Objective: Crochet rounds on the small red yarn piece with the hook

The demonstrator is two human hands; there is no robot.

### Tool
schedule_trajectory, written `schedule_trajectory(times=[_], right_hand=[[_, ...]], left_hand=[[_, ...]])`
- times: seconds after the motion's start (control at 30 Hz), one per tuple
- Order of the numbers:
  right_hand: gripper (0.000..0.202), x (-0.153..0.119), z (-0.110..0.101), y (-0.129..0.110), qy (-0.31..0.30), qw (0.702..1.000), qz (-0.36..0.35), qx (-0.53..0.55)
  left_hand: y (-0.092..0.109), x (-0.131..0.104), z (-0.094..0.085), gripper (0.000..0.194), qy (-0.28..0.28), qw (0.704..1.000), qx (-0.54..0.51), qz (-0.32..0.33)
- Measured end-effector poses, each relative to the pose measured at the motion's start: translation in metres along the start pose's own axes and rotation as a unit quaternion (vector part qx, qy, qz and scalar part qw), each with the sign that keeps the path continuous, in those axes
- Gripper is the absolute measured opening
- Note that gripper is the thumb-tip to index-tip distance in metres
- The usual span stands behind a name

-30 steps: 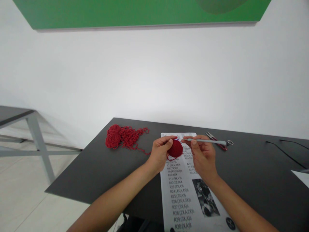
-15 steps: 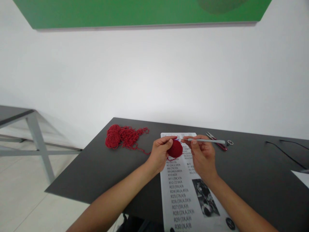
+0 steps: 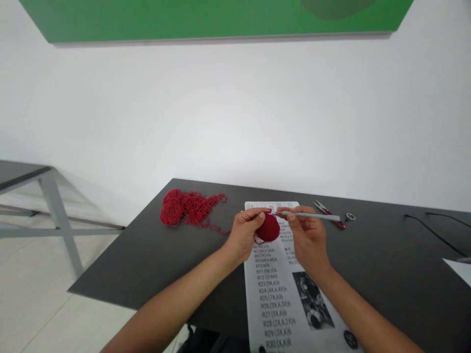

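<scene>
My left hand pinches a round dark red crochet piece at its upper left edge. The grey crochet hook lies nearly level in the closed fingers of my right hand, its thin tip at the top edge of the piece. Red yarn lies in a ball and a loose tangle at the table's back left, and a strand runs from it to my left hand. Under both hands is a printed sheet with rows of text and a dark photo.
Scissors with red handles and a small ring lie right of the hook. Farther right are dark glasses arms and a white paper corner. The dark table meets a white wall; another table stands left.
My right hand and the hook have shifted slightly left, bringing the tip closer to my left fingers. The red piece has turned or shifted slightly right.
</scene>
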State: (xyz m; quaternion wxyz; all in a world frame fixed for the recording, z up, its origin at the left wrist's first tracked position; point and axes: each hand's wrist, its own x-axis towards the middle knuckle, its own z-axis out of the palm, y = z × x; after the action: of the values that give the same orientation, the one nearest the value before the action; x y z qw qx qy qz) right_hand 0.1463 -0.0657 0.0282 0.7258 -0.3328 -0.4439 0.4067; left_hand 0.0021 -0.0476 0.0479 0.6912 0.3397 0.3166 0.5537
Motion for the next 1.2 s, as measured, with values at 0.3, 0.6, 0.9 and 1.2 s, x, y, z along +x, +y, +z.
schedule_trajectory(times=[0.3,0.6,0.9,1.2], right_hand=[[0.016,-0.011,0.005,0.008,-0.041,0.994,0.007,-0.098],[0.025,0.003,-0.004,-0.002,0.001,0.999,0.03,-0.045],[0.028,-0.008,0.007,0.003,-0.022,0.996,0.07,0.057],[0.023,-0.015,0.005,0.006,-0.059,0.994,0.072,0.053]], left_hand=[[-0.006,0.003,0.001,0.032,-0.029,0.992,0.076,0.093],[0.006,0.008,-0.009,0.061,-0.055,0.963,0.226,0.134],[0.032,0.011,-0.008,0.041,-0.089,0.98,-0.175,-0.03],[0.002,0.002,-0.007,0.084,-0.179,0.982,0.036,0.049]])
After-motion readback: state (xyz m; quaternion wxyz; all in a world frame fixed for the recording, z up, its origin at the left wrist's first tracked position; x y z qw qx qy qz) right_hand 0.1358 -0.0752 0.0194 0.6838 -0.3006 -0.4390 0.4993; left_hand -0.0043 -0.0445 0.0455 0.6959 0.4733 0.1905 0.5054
